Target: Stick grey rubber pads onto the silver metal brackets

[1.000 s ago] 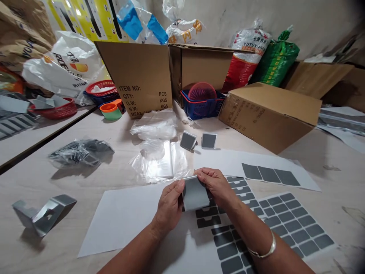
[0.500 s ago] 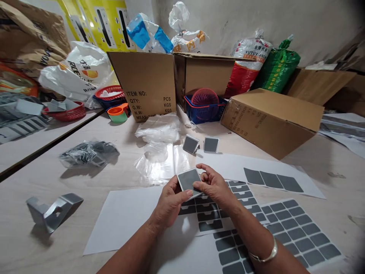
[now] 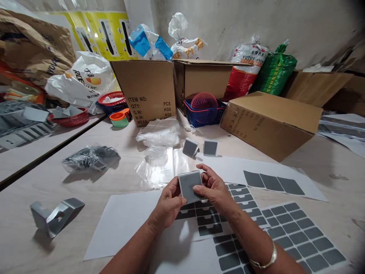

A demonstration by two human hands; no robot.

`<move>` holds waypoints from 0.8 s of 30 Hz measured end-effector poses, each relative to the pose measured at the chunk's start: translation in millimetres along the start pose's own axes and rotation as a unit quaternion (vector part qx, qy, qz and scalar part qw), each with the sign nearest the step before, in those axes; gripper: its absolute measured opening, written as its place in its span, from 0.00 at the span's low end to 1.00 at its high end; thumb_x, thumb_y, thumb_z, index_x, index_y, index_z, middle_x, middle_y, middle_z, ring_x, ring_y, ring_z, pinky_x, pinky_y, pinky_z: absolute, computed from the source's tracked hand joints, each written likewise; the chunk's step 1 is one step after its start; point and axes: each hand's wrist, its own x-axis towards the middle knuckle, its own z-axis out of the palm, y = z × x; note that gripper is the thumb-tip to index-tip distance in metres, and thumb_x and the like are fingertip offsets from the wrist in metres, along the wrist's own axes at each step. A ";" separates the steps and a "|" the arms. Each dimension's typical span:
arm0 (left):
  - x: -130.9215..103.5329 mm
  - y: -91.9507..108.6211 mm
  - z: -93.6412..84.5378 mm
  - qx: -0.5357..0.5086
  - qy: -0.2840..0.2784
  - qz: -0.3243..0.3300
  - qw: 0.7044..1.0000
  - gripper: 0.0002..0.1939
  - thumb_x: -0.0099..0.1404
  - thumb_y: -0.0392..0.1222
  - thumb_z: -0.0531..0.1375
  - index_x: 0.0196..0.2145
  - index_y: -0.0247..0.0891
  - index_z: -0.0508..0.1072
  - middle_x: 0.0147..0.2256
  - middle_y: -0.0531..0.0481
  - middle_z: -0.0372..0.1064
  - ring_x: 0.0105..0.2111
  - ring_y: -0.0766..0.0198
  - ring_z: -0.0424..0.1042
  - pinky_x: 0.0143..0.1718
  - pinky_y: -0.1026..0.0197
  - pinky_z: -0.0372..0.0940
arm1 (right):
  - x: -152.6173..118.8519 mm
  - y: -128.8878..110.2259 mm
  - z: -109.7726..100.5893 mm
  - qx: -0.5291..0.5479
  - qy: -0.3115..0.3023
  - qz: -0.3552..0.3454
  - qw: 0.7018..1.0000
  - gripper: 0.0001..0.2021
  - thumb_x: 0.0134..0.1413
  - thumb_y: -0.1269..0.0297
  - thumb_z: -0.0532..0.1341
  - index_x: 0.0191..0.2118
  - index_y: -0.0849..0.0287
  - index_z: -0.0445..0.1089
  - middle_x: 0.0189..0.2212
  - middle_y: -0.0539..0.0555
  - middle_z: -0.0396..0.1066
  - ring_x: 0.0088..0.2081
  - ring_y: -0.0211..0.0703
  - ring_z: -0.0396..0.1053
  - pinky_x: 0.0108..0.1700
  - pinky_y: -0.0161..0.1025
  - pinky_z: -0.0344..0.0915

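A square metal piece with a dark grey pad on its face (image 3: 190, 185) is held between both hands above the sheets. My left hand (image 3: 168, 203) grips its left side and lower left corner. My right hand (image 3: 215, 190) holds the right edge, its thumb pressed on the pad and its index finger raised behind. Beneath lies a sheet of grey cut-out stickers (image 3: 209, 220), and a second sticker sheet (image 3: 302, 232) is to the right. Two similar padded pieces, one tilted (image 3: 190, 147) and one upright (image 3: 210, 147), stand beyond the hands.
A bent metal bracket (image 3: 57, 217) and a bag of grey parts (image 3: 91, 158) lie left. Clear plastic bags (image 3: 159, 163) sit in the middle. Behind are a blue basket (image 3: 203, 114) and cardboard boxes (image 3: 270, 121). Three grey squares (image 3: 273, 182) lie on white paper.
The held piece has turned to face the camera more squarely. My left thumb has slid toward its lower left corner. The whole view has shifted slightly.
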 end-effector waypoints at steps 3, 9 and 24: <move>1.7 0.0 2.1 0.016 0.001 0.014 1.000 0.24 0.51 0.35 0.57 0.49 0.37 0.67 0.45 0.44 0.67 0.45 0.52 0.64 0.44 0.57 0.59 | 1.9 0.5 1.3 0.020 0.026 -0.003 0.999 0.29 0.39 0.64 0.66 0.49 0.54 0.54 0.28 0.46 0.62 0.29 0.37 0.62 0.31 0.35 0.60; 3.0 -3.1 -0.6 0.092 0.064 0.042 0.993 0.14 0.61 0.42 0.55 0.44 0.39 0.72 0.51 0.46 0.61 0.47 0.57 0.63 0.45 0.61 0.59 | 0.9 -1.4 3.5 0.033 0.031 0.010 0.999 0.28 0.39 0.65 0.66 0.47 0.54 0.55 0.32 0.49 0.65 0.30 0.37 0.62 0.31 0.34 0.61; -2.3 -12.5 7.2 0.023 0.083 -0.012 0.996 0.13 0.61 0.40 0.56 0.43 0.37 0.72 0.39 0.47 0.69 0.37 0.63 0.67 0.38 0.63 0.61 | -2.3 9.8 6.6 -0.058 0.057 0.043 0.996 0.14 0.50 0.54 0.59 0.38 0.57 0.63 0.25 0.47 0.61 0.24 0.34 0.58 0.25 0.31 0.57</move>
